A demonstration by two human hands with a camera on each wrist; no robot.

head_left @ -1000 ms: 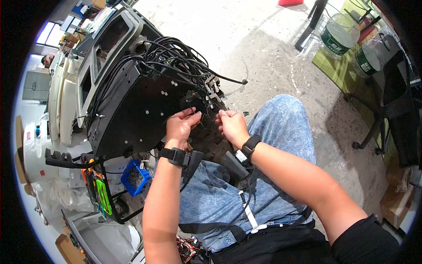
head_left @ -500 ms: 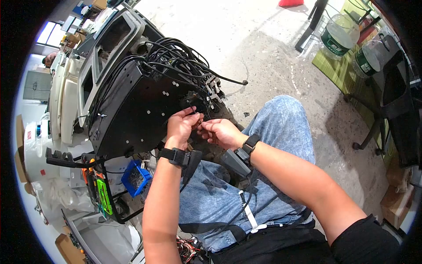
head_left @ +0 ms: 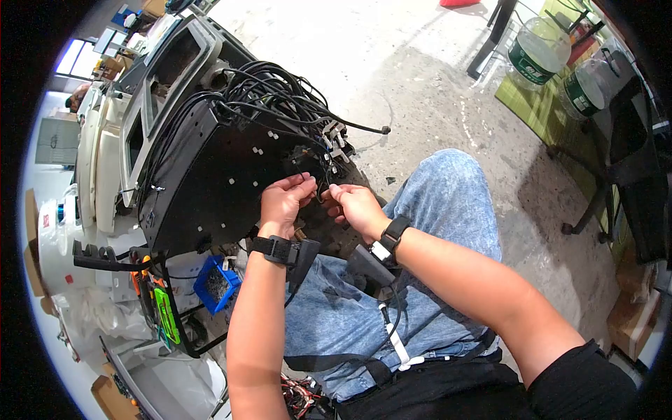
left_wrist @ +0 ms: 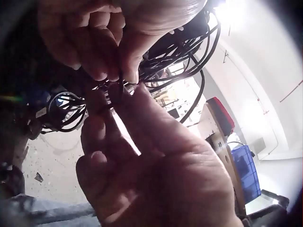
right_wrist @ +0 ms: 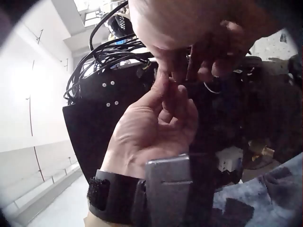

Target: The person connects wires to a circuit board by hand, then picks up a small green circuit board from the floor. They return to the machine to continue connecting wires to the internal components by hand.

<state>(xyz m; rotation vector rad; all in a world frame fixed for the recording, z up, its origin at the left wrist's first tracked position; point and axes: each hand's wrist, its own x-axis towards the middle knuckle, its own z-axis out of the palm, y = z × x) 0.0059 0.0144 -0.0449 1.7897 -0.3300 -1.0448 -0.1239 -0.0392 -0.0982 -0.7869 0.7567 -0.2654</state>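
Note:
In the head view my left hand (head_left: 280,203) and right hand (head_left: 360,210) meet fingertip to fingertip, low at the right end of a black panel (head_left: 189,175). The left thumb and forefinger pinch a thin dark wire (left_wrist: 120,73). My right thumb and forefinger pinch close beside them on the same wire; its ends are hidden by the fingers. Behind the hands, light-coloured connectors (head_left: 336,140) hang at the panel's corner, below a thick bundle of black cables (head_left: 280,87).
My bent knee (head_left: 455,189) is right of the hands. At the lower left are a blue bin (head_left: 229,297) of small metal pieces and a bright green tool (head_left: 166,315). Large plastic bottles (head_left: 535,56) and a black chair (head_left: 630,175) stand at the right.
My right hand has come left from the connectors to the left fingertips, then drawn slightly back up and right. The left hand has stayed nearly in place.

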